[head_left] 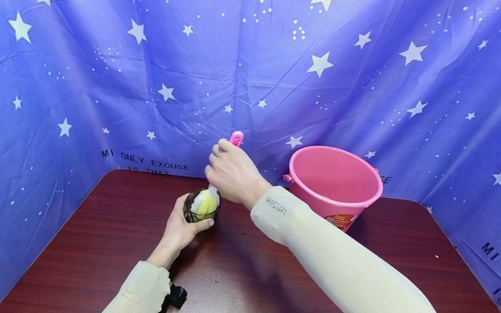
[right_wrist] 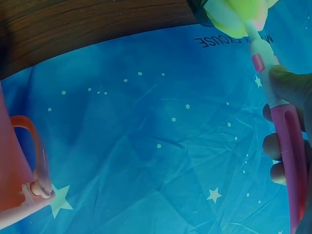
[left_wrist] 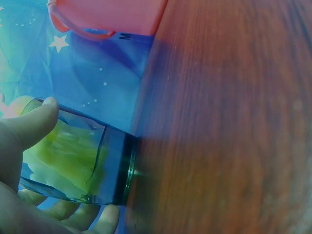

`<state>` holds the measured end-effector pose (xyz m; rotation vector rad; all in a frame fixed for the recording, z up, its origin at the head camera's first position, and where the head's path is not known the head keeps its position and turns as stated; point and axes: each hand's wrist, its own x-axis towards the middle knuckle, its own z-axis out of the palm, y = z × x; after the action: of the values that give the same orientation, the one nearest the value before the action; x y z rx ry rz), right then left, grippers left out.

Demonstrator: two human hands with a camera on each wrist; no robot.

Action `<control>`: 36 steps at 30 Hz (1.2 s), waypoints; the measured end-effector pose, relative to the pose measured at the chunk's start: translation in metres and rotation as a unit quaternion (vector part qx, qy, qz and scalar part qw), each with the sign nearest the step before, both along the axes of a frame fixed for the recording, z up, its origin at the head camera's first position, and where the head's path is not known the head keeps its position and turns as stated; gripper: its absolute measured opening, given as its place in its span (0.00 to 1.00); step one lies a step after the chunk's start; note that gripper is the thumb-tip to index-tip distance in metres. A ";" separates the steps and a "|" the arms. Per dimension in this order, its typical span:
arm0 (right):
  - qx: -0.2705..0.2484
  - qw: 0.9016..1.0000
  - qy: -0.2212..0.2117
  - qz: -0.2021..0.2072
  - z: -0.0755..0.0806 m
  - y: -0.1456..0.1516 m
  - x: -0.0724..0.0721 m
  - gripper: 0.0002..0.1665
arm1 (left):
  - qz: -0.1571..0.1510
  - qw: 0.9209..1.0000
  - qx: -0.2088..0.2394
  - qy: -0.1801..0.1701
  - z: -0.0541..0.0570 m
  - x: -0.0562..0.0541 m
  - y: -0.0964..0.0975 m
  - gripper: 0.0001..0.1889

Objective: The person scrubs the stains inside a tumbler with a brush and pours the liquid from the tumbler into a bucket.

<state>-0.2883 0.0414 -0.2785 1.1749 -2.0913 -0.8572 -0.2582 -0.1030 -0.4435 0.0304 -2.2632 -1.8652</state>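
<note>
My left hand (head_left: 178, 229) holds a dark see-through drinking glass (left_wrist: 114, 163), thumb on one side and fingers round the other. The base of the glass is right at the tabletop in the left wrist view. With my right hand (head_left: 234, 173) I grip the pink and white handle (right_wrist: 287, 139) of a cup brush, just above the glass. Its yellow and white sponge head (head_left: 206, 203) sits inside the glass, squeezed against the wall. The pink end of the handle sticks up past my right fist.
A pink bucket (head_left: 359, 198) with a side handle stands at the back of the dark red wooden table (head_left: 124, 246), right of my hands. A blue curtain (head_left: 187, 56) with white stars hangs behind and on both sides. A small black device (head_left: 177, 296) is at my left wrist.
</note>
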 end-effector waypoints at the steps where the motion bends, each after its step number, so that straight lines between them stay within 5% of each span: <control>1: 0.000 1.000 -0.001 -0.001 0.000 0.000 0.000 0.11 | 0.000 1.000 0.001 -0.001 0.000 0.000 0.000 0.43; 36: -0.052 0.998 -0.020 -0.010 0.003 0.016 -0.001 0.12 | 0.002 1.000 -0.001 0.014 -0.002 0.000 -0.001 0.42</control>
<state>-0.2896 0.0576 -0.2759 1.1261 -2.1561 -0.7316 -0.2580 -0.1035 -0.4453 0.0076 -2.2442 -1.8495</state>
